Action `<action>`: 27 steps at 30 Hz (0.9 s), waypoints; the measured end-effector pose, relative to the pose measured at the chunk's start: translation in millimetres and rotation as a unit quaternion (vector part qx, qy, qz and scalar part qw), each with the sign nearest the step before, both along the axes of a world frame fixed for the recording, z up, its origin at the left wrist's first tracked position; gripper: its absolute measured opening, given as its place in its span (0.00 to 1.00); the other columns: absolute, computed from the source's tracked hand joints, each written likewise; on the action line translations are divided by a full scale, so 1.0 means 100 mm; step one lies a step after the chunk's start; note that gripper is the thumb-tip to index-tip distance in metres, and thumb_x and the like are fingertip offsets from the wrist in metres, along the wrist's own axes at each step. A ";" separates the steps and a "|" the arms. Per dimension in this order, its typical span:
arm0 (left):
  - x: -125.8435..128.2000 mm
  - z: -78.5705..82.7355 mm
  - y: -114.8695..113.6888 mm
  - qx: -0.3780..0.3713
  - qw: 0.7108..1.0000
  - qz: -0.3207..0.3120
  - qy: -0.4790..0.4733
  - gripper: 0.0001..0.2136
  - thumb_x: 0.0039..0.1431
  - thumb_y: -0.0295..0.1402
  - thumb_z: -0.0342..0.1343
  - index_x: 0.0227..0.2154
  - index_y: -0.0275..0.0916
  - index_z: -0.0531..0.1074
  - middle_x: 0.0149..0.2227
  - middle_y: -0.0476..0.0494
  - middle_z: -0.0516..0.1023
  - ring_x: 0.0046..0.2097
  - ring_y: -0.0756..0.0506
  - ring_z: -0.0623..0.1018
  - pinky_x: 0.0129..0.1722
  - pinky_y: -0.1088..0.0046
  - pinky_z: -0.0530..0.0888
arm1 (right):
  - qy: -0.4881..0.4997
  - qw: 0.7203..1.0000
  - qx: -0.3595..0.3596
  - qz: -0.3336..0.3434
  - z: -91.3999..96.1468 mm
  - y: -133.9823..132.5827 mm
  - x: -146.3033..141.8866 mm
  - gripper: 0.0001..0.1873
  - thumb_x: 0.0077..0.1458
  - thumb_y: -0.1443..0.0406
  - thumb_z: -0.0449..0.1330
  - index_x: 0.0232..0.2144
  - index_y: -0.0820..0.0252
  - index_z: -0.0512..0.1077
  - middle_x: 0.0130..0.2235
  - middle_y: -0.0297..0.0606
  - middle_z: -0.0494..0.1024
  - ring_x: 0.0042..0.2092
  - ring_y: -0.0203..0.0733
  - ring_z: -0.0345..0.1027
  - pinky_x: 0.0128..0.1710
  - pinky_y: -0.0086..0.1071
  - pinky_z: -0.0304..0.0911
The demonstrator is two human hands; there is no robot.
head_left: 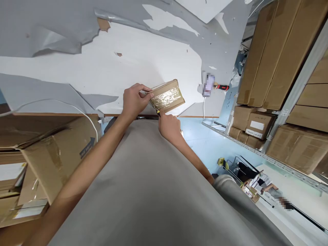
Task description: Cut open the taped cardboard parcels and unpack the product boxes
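A small cardboard box [167, 97] with shiny clear tape across its top lies tilted near the front edge of the white-and-grey table. My left hand [135, 99] grips the box at its left end, thumb on top and fingers against the far side. My right hand [169, 126] is closed around a box cutter [158, 112], of which only a little black and yellow shows. The cutter's tip is at the box's near left corner; whether it has gone into the cardboard I cannot tell.
A red-and-black handled tool [222, 87] and a phone-like object [208, 84] on a white cable lie at the right. Large cartons [58, 153] stand at lower left. Shelves with boxes [279, 54] rise at right; another person [275, 193] is in the background.
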State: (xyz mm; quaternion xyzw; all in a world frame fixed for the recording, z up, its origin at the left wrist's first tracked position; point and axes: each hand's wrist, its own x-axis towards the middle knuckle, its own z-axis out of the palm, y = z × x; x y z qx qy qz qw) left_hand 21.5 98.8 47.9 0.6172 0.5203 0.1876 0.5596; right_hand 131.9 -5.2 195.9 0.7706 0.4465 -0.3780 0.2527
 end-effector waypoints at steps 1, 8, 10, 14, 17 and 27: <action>-0.01 0.00 0.00 -0.003 1.000 0.003 0.002 0.08 0.64 0.40 0.73 0.42 0.46 0.86 0.48 0.45 0.89 0.41 0.39 0.86 0.57 0.56 0.82 | 0.006 1.000 0.008 -0.001 -0.02 -0.01 0.01 0.28 0.84 0.68 0.50 0.78 0.56 0.72 0.55 0.59 0.90 0.59 0.63 0.88 0.56 0.51 0.81; 0.01 0.04 -0.06 0.007 0.999 0.036 0.013 0.10 0.65 0.40 0.70 0.46 0.44 0.86 0.51 0.44 0.89 0.45 0.40 0.86 0.55 0.60 0.84 | 0.061 0.997 0.043 0.012 0.07 -0.24 0.29 0.31 0.85 0.61 0.51 0.83 0.49 0.69 0.56 0.53 0.91 0.56 0.65 0.88 0.55 0.50 0.79; 0.01 0.04 -0.13 0.002 0.999 0.044 0.001 0.13 0.67 0.41 0.69 0.51 0.43 0.85 0.54 0.42 0.89 0.47 0.41 0.86 0.55 0.62 0.85 | 0.053 0.992 0.113 -0.007 0.07 -0.32 0.52 0.30 0.87 0.58 0.49 0.83 0.49 0.69 0.58 0.52 0.90 0.57 0.64 0.87 0.56 0.47 0.79; -0.06 -0.02 -0.33 -0.006 0.997 0.054 -0.050 0.23 0.71 0.45 0.64 0.63 0.43 0.81 0.64 0.38 0.86 0.54 0.40 0.89 0.60 0.60 0.87 | -0.034 0.958 0.276 -0.075 -0.23 -0.41 1.07 0.32 0.89 0.56 0.41 0.83 0.54 0.67 0.68 0.59 0.81 0.63 0.61 0.84 0.60 0.47 0.80; -0.11 -0.08 -0.50 0.036 0.997 0.041 -0.055 0.30 0.69 0.45 0.65 0.72 0.45 0.76 0.72 0.35 0.81 0.64 0.36 0.87 0.67 0.54 0.86 | -0.027 0.935 0.344 -0.081 -0.60 -0.44 1.38 0.31 0.89 0.51 0.44 0.80 0.52 0.70 0.69 0.57 0.80 0.65 0.60 0.83 0.65 0.50 0.79; 0.19 -0.22 -0.55 0.189 0.980 -0.039 0.049 0.37 0.74 0.48 0.65 0.80 0.43 0.69 0.76 0.31 0.79 0.76 0.28 0.79 0.78 0.45 0.76 | -0.005 0.924 0.375 -0.068 -1.16 -0.54 1.78 0.34 0.88 0.49 0.41 0.85 0.49 0.63 0.64 0.53 0.88 0.59 0.57 0.88 0.60 0.49 0.80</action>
